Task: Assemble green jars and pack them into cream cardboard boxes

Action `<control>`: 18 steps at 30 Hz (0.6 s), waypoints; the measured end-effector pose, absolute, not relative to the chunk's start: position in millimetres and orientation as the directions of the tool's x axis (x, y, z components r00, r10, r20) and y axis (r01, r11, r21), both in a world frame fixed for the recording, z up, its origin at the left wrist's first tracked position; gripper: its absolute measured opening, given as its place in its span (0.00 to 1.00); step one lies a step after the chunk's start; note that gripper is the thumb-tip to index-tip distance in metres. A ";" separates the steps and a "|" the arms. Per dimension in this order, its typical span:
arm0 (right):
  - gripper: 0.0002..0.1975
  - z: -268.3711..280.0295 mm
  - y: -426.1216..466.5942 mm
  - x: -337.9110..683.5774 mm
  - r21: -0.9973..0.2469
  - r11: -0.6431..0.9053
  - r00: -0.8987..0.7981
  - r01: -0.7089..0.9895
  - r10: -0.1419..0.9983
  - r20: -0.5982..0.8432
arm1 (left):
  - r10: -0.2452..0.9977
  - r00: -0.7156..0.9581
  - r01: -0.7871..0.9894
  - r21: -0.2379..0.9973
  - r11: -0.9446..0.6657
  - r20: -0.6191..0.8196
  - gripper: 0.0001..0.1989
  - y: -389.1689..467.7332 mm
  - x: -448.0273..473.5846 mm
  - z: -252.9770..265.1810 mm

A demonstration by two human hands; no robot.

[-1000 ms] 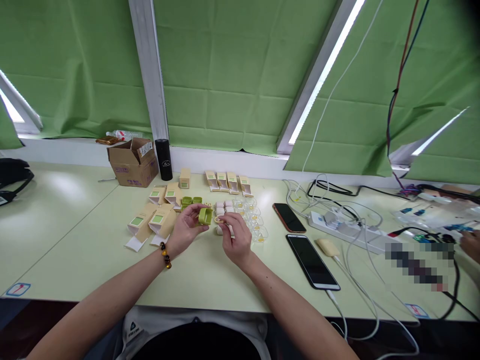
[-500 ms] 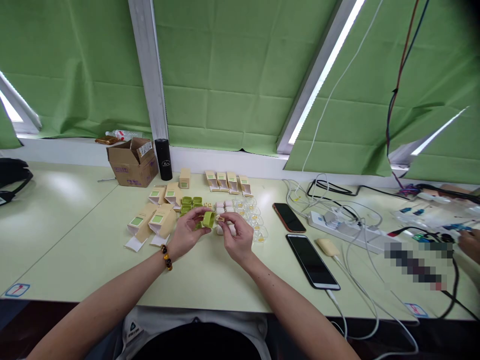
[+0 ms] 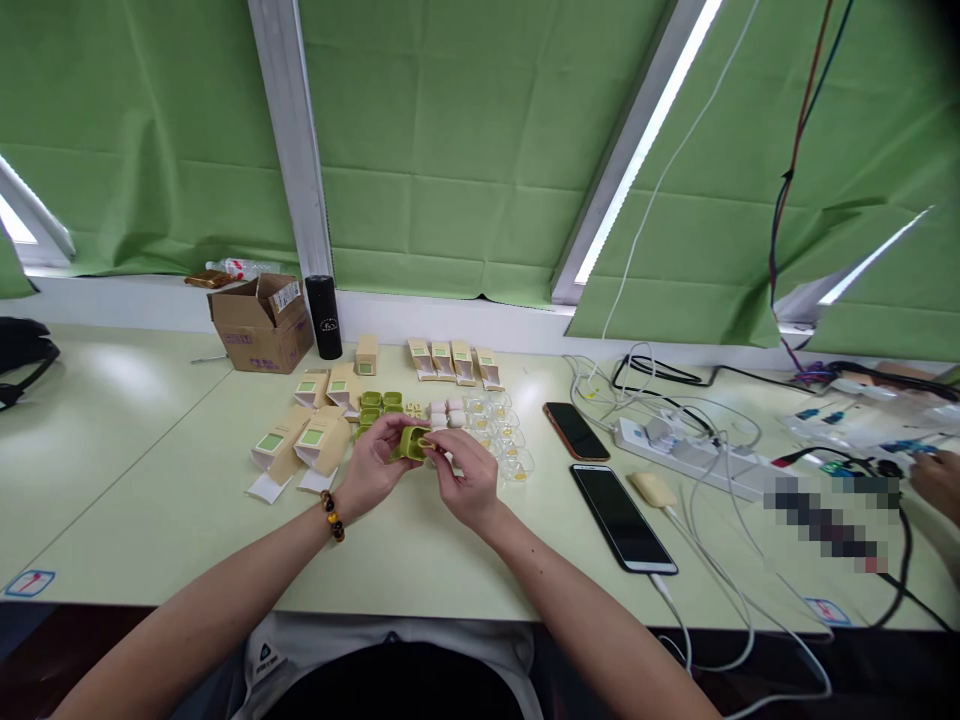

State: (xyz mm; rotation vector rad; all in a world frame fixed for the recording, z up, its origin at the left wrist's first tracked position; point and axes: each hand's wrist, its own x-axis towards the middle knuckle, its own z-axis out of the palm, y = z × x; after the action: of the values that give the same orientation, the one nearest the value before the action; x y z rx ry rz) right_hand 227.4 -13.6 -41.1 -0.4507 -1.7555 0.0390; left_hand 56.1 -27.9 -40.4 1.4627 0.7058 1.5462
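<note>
Near lane: bare strip of pale yellow-green tabletop (image 3: 420,560) between the forearms, open to the front edge; its far end closed by left hand (image 3: 377,463) and right hand (image 3: 465,474), close together at a square olive-green plastic cup (image 3: 411,443).
Left lane: broad, bare, outside the tan paper boxes with green labels (image 3: 322,438).
Rear gap: narrow, between the single upright tan carton (image 3: 367,355) and the row of four flapped tan boxes (image 3: 463,364).
Right channel: slim, between clear plastic cups (image 3: 516,464) and black-screened, white-edged phone (image 3: 622,518).
Beyond: white power strip (image 3: 637,440), loose white cables (image 3: 661,590).
</note>
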 end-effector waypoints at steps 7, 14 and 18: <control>0.08 -42.5 -12.3 228.5 -0.182 0.881 -0.206 0.436 0.295 0.933 | 0.847 0.076 -0.183 0.843 -0.506 0.526 0.24 -29.7 57.7 -43.5; 0.07 -43.8 -12.7 228.9 -0.172 0.847 -0.211 0.503 0.314 0.926 | 0.850 0.080 -0.127 0.851 -0.510 0.521 0.22 -29.6 57.3 -48.3; 0.07 -42.6 -12.3 227.9 -0.149 0.856 -0.226 0.496 0.293 0.929 | 0.844 0.088 -0.098 0.848 -0.521 0.529 0.22 -29.2 55.8 -50.2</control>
State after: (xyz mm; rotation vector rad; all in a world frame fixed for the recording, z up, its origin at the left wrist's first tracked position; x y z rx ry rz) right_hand 227.9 -12.3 -42.6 -0.5952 -1.8271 -0.2095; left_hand 55.8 -29.2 -50.2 1.5949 0.7567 1.5413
